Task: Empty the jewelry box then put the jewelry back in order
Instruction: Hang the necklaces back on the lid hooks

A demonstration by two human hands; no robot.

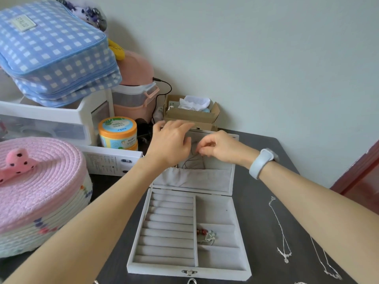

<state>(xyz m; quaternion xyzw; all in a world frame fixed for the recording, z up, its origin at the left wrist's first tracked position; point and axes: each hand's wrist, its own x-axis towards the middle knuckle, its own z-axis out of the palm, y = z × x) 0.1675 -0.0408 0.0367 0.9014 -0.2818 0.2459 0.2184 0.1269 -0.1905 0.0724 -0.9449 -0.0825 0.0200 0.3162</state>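
A white jewelry box [242, 271] lies open on the dark table, its lid [215, 181] standing upright at the back. A thin dark necklace [191, 161] hangs inside the lid. My right hand [222, 147] pinches the top of that necklace. My left hand [171, 142] rests against the lid's upper left part, fingers spread. The ring rolls [168, 228] on the left hold nothing. A small red-beaded piece of jewelry [206, 235] lies in the middle right compartment. Two silver chains [282, 232] lie on the table to the right of the box.
A pink woven basket with a lid [39, 193] stands at the left. Behind it are a white drawer unit [51, 121], a blue checked bag [53, 54], an orange jar [117, 132] and a cardboard box [192, 113] against the wall.
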